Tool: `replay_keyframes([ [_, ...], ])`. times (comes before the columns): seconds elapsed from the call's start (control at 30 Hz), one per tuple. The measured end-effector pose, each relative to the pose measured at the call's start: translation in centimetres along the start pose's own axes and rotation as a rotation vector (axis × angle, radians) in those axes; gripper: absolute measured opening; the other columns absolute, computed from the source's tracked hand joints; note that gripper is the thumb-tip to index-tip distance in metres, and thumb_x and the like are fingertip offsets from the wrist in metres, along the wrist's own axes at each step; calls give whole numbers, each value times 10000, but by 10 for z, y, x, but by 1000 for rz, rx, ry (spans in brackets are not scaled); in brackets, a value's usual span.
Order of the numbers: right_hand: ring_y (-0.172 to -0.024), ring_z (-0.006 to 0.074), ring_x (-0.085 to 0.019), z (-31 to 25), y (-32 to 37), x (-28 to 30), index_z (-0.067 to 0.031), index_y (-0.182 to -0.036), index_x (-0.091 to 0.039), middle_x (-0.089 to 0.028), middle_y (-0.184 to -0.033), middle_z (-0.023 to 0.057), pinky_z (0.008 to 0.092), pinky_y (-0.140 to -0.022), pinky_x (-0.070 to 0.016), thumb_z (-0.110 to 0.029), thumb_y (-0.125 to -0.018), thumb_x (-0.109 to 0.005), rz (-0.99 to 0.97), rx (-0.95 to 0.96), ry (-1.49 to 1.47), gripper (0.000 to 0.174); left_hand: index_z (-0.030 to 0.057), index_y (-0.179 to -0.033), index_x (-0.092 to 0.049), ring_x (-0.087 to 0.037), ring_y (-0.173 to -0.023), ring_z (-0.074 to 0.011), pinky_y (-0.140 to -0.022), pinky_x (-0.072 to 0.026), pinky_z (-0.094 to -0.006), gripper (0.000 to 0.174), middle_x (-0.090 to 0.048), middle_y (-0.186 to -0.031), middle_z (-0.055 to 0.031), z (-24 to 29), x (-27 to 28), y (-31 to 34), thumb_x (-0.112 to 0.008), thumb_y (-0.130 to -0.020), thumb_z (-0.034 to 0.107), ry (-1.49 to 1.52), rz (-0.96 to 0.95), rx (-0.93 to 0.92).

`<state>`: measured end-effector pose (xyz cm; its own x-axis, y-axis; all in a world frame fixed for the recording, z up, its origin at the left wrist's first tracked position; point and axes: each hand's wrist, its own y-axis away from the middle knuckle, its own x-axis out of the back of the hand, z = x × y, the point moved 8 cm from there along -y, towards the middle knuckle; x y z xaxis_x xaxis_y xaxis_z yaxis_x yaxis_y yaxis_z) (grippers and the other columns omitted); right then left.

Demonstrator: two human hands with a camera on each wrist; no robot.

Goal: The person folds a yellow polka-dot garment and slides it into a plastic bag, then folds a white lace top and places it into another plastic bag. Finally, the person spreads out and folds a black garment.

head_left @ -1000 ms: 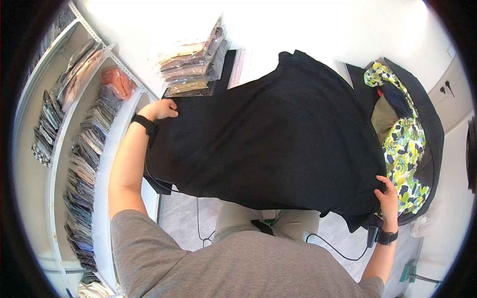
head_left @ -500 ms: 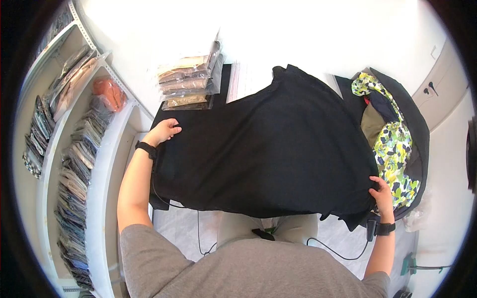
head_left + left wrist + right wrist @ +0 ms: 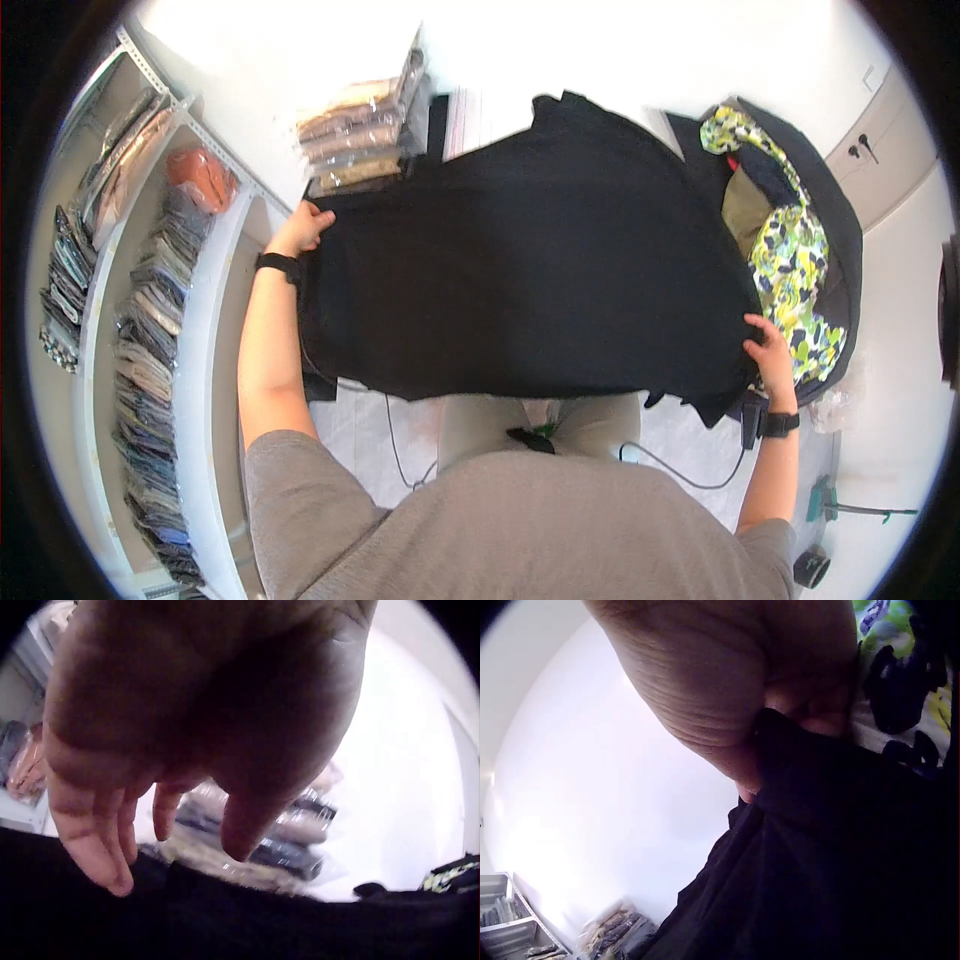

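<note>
A broad black cloth [image 3: 520, 270] is spread between the two hands, its far edge rising to a peak near the middle. At its far left corner is the left hand [image 3: 303, 228]; in the left wrist view that hand [image 3: 202, 712] hangs over the cloth [image 3: 225, 922], thumb and fingers apart with a gap between them. The right hand [image 3: 772, 358] pinches the cloth's right edge. The right wrist view shows a gathered fold of cloth [image 3: 810, 847] running up into the right hand [image 3: 727, 682], whose fingertips are partly hidden.
Bagged folded garments [image 3: 355, 135] are stacked behind the cloth's left end. Right of the cloth lies a floral-patterned garment [image 3: 790, 260] on dark fabric. Shelves [image 3: 205, 330] of bagged clothes stand at left. A cable [image 3: 690, 482] hangs near the right wrist.
The head view has shifted, while both hands stay at about the same places on the cloth. Diagonal creases in the cloth's left part look softer than a second ago.
</note>
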<state>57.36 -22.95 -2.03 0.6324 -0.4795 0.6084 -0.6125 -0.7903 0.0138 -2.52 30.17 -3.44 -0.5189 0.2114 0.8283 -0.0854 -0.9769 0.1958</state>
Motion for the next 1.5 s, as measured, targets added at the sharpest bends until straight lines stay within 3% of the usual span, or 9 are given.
replay_keyframes([
  [0.1,-1007,126,-516,4,0,-3,-41,-1149,-583,-581,-1078,20,234,-900,-383,104,-725,-568,-14,-13,-79,448,14,-955,-544,-536,-599,-140,-590,-443,-262,269,-585,-755,-70,11,35,62,-612,-876,262,177,293,-333],
  [0.33,-996,122,-525,-2,-1,-8,-32,-1184,-556,-563,-1111,30,232,-880,-403,99,-767,-542,-43,59,-161,437,49,-600,-543,-511,-569,-77,-527,-396,-253,363,-542,-583,-5,-44,-13,254,-566,-907,242,327,204,-74],
  [0.5,-1013,136,-528,6,0,-6,-38,-1169,-563,-569,-1123,44,237,-895,-400,87,-762,-556,-58,102,-114,426,23,-932,-594,-571,-751,-123,-637,-459,-254,201,-616,-817,-40,-101,-131,290,-615,-868,212,554,15,65],
  [0.67,-1041,162,-526,8,1,-3,-47,-1152,-579,-575,-1129,58,256,-927,-382,62,-756,-577,-45,118,-119,410,20,-1247,-462,-504,-1071,-169,-953,-380,-306,500,-530,-1181,-75,-95,-205,292,-675,-815,153,980,-279,17],
  [0.87,-996,200,-550,13,12,10,14,-1241,-451,-587,-1110,113,282,-910,-410,30,-787,-611,248,275,-280,481,73,-1172,-548,-541,-1016,-101,-891,-423,-293,315,-599,-1124,-6,-90,-205,315,-600,-880,178,1067,-332,136],
  [1.07,-745,197,-576,25,53,8,39,-983,-546,-615,-841,104,311,-678,-457,-201,-827,-671,577,-2,161,313,63,-1095,-563,-575,-782,-86,-639,-470,-243,233,-627,-976,-2,-81,-161,361,-592,-885,159,1041,-273,62],
  [1.1,-710,254,-577,14,57,3,51,-891,-557,-600,-780,160,365,-637,-441,-307,-834,-654,670,207,245,375,57,-1061,-576,-563,-756,-78,-616,-461,-241,208,-622,-931,4,-80,-156,368,-600,-881,158,1050,-268,58],
  [1.23,-685,320,-564,18,40,13,61,-802,-516,-560,-724,228,410,-624,-403,-272,-903,-541,473,84,223,348,38,-1063,-586,-568,-707,-77,-582,-437,-213,233,-637,-952,-16,-61,-119,390,-622,-868,160,1179,9,-74],
  [1.5,-660,202,-570,38,57,25,28,-856,-592,-597,-683,129,323,-625,-441,-246,-908,-545,523,24,95,283,114,-1043,-605,-544,-739,-53,-621,-410,-220,209,-640,-908,43,-101,-155,400,-596,-884,248,896,-195,160],
])
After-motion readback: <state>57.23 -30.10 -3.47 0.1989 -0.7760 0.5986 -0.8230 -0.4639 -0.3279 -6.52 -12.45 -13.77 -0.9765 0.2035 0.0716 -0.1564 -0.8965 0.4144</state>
